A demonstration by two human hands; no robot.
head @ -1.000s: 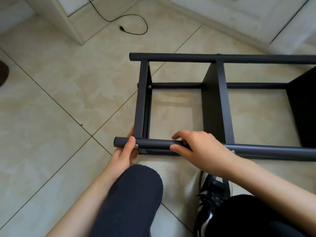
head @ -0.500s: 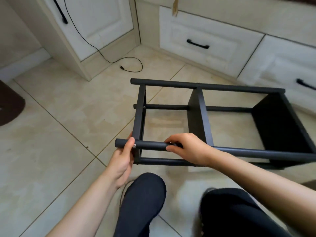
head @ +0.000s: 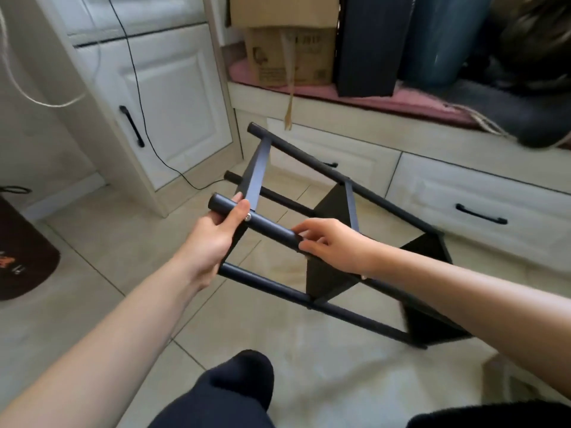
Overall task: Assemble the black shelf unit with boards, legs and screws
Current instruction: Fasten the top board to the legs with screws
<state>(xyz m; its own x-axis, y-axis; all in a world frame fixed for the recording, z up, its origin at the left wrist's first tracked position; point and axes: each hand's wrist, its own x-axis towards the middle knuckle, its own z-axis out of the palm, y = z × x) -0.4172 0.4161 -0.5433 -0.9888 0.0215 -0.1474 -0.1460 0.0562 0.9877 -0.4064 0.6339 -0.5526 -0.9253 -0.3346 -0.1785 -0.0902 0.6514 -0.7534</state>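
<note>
The black shelf unit (head: 349, 208) is tilted, its near end lifted off the tiled floor and its far end low at the right. It has several round legs joined by flat black boards. My left hand (head: 216, 233) grips the near upper leg (head: 272, 231) close to its end, thumb beside a silver screw (head: 248, 216). My right hand (head: 336, 245) grips the same leg further along, fingers curled round it just before the middle board (head: 332, 208). A second screw head (head: 364, 277) shows below my right wrist.
White cabinets with black handles (head: 133, 126) stand at the left and behind the unit. A black cable (head: 148, 131) runs down the cabinet door to the floor. Cardboard boxes (head: 290, 54) and dark bags sit on a pink-cushioned ledge. A brown mat (head: 21, 251) lies at left. My knees are at the bottom.
The near end of the shelf unit has risen off the floor and the whole frame now tilts. Both hands kept their hold on the leg. My view has lifted toward the cabinets.
</note>
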